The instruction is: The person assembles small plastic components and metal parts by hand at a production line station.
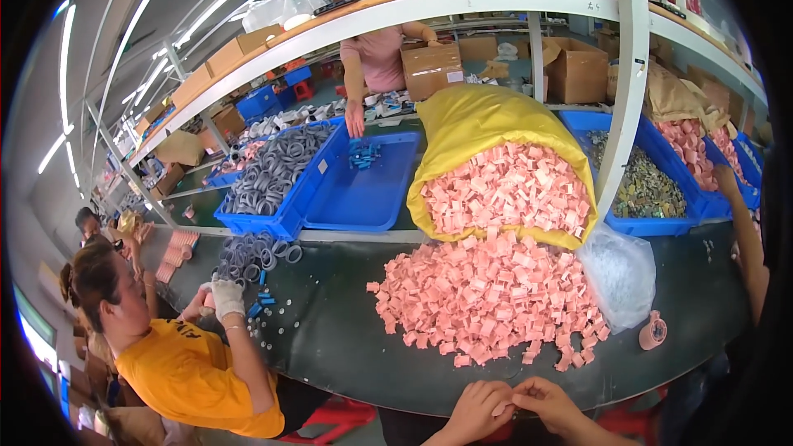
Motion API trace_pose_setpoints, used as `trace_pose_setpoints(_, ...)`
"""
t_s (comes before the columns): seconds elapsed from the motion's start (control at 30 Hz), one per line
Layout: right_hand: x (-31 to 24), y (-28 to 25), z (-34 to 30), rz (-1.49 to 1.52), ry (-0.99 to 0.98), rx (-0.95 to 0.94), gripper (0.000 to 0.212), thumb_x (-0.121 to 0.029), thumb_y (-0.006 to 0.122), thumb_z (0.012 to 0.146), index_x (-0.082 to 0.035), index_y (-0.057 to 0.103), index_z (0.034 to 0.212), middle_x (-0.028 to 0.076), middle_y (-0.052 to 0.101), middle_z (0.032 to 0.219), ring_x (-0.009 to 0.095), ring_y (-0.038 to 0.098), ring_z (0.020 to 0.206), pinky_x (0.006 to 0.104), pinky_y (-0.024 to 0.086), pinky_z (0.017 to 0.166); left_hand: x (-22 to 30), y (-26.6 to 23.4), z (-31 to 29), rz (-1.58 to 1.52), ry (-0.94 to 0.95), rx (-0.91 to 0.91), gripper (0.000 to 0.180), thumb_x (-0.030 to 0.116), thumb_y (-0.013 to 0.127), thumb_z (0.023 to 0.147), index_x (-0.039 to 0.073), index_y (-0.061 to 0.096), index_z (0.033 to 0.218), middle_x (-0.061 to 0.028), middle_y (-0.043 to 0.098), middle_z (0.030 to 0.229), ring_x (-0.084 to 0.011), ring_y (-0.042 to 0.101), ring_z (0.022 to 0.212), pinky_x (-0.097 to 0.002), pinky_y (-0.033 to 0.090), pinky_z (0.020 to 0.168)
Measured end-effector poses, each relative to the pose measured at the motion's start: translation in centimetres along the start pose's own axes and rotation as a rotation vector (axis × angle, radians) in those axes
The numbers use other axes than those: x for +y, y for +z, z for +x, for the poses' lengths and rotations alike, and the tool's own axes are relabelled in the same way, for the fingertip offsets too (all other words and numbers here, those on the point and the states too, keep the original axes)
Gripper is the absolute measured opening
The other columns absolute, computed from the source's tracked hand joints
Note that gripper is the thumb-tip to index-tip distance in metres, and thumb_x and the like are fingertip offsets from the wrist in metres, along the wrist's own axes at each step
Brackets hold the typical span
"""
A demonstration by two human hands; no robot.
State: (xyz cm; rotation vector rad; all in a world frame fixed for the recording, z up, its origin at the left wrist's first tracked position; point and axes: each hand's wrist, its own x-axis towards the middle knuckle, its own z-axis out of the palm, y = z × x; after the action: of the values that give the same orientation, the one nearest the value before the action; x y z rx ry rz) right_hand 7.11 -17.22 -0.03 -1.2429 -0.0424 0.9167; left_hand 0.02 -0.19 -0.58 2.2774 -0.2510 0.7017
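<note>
At the left of the frame, a co-worker in a yellow shirt (186, 376) sits at the dark table (343, 314), one white-gloved hand (226, 297) raised near loose grey rings (245, 258). Small blue pieces (258, 307) lie just right of that glove.

At the bottom centre, the person's left hand (477, 410) has its fingers curled in. The heap of pink plastic parts (491, 301) spreads over the table directly above both hands in the frame, near them but apart, below the mouth of a yellow sack (483, 107) filled with more such parts. The right hand (548, 403), bent with thumb and fingertips drawn together, meets the left's fingers; whether either holds anything cannot be told.

Farther right are a clear plastic bag (621, 281) against the heap, a round pink piece (652, 333) standing apart, and, at the right edge, another person's forearm (750, 252).
</note>
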Motion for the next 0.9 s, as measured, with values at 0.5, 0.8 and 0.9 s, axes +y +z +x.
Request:
trace_pose_setpoints(0.5,3.1,-1.7,1.2,-0.138,-0.062,-0.088,0.009,-0.006,0.066,0.093,-0.003,0.059,0.098,0.004,0.066,0.089,0.009,0.061,0.079,0.0236,0.049,0.071,-1.3,-1.7,0.1,-0.181,0.031,-0.174,0.016,0.016,0.070,0.084,0.010,0.064,0.099,-0.0044,0.065,0.104,-0.0247,0.059,0.097,-0.0366,0.047,0.083)
trace_pose_setpoints(0.8,-3.1,-3.9,-0.4,-0.903,-0.944,0.351,0.009,-0.003,0.069,0.083,-0.003,0.062,0.088,0.010,0.063,0.084,0.026,0.062,0.077,0.0347,0.049,0.071,-6.5,-14.4,-1.7,0.562,-0.207,-0.023,0.017,0.016,0.072,0.080,0.009,0.067,0.095,-0.0133,0.063,0.118,-0.0362,0.058,0.107,-0.0473,0.045,0.089)
trace_pose_setpoints(0.9,-4.3,-12.4,-1.3,-1.218,-0.969,0.920,0.020,-0.003,0.061,0.089,0.001,0.059,0.109,0.021,0.057,0.112,0.038,0.053,0.109,0.0457,0.040,0.097,-7.5,-17.0,-4.2,0.818,-0.486,0.401,0.042,0.010,0.070,0.080,0.002,0.059,0.120,-0.0237,0.051,0.133,-0.0416,0.049,0.119,-0.0478,0.039,0.099)
